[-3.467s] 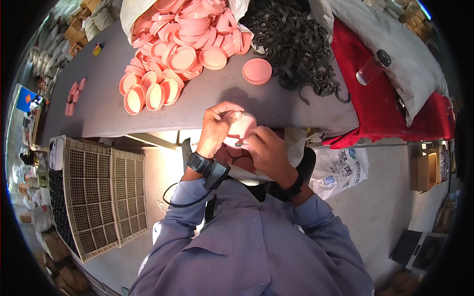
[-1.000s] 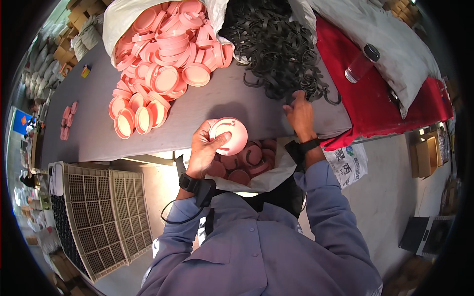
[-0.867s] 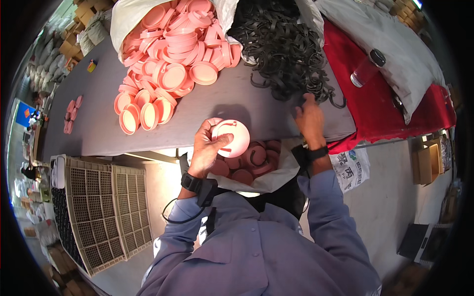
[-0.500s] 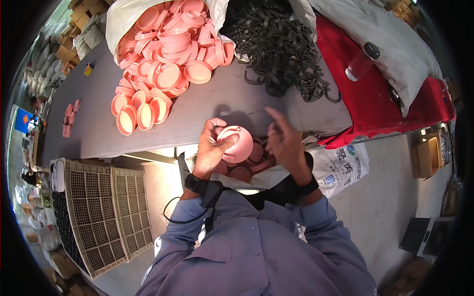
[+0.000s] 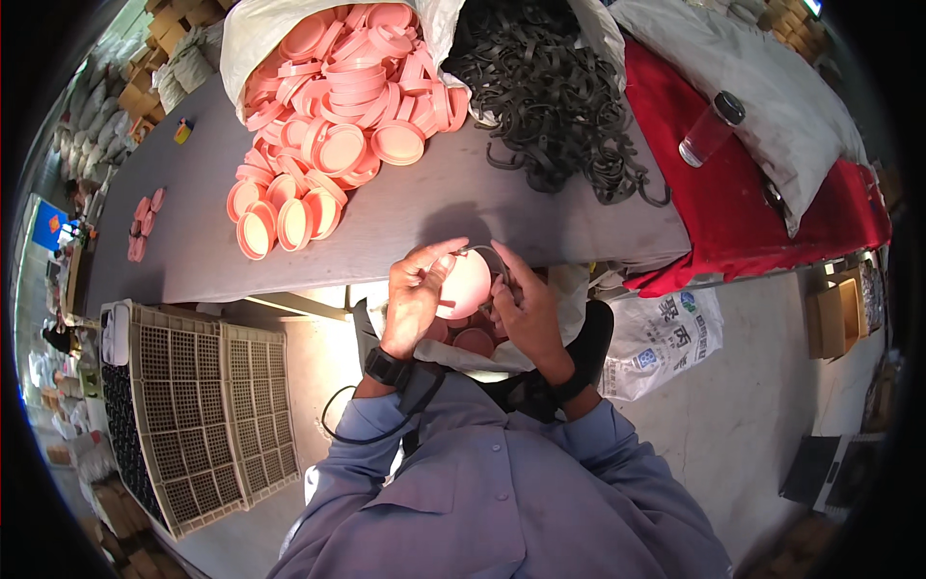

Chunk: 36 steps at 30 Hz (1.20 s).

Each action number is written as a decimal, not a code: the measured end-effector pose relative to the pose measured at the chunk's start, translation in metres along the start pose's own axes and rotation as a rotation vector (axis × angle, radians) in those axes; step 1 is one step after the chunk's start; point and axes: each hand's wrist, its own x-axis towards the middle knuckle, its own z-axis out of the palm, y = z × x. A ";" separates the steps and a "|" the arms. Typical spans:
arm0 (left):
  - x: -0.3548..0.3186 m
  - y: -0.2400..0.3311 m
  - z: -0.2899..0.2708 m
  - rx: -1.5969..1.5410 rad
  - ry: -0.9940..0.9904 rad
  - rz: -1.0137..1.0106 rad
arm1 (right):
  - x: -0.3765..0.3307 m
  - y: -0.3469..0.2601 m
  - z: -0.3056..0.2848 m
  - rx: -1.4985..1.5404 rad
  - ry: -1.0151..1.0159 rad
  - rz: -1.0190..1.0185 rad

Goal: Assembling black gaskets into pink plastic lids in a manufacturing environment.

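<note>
My left hand [image 5: 417, 297] grips a round pink plastic lid [image 5: 465, 286] just in front of the grey table's [image 5: 424, 217] near edge. My right hand [image 5: 521, 307] touches the lid's right rim, its fingers pinching a thin dark rubber ring [image 5: 489, 257] against it. Below the hands, a white bag on my lap [image 5: 482, 357] holds more pink lids [image 5: 475, 341]. A big pile of pink lids [image 5: 333, 106] spills from a white sack at the table's back left. A heap of dark rubber rings [image 5: 555, 92] lies at the back right.
A red cloth [image 5: 752, 193] covers the table's right end, with a clear bottle [image 5: 709, 130] and a grey sack [image 5: 762, 87] on it. Beige perforated crates [image 5: 193, 405] stand on the floor at my left. A printed white bag [image 5: 661, 333] lies on the floor at my right.
My right hand went out to the ring heap on the table, then came back to the lid held by my left hand, now with a ring against the lid.
</note>
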 end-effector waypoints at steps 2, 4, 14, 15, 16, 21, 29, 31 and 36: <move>0.003 0.001 0.000 0.028 -0.005 -0.006 | -0.002 0.012 0.002 -0.196 0.089 -0.185; 0.008 -0.005 0.003 -0.047 0.002 -0.006 | -0.009 0.038 0.020 -0.171 0.171 -0.199; 0.015 -0.019 -0.001 -0.053 0.104 0.104 | 0.006 0.018 0.014 -0.178 -0.002 -0.127; 0.015 -0.021 -0.002 -0.040 0.117 0.196 | 0.006 0.017 0.010 -0.179 -0.007 -0.128; 0.015 -0.019 -0.002 -0.040 0.122 0.197 | 0.006 0.011 0.008 -0.214 -0.019 -0.192; 0.011 -0.013 0.002 -0.103 0.106 0.003 | 0.015 0.008 -0.006 -0.468 -0.123 -0.704; 0.008 -0.030 0.014 -0.013 0.155 0.185 | 0.014 0.012 0.002 -0.566 0.043 -0.640; 0.006 -0.029 0.018 -0.185 0.153 0.117 | 0.020 0.014 -0.005 -0.592 0.017 -0.664; -0.014 -0.028 0.016 -0.089 0.196 0.173 | 0.013 0.009 -0.010 -0.330 -0.113 -0.234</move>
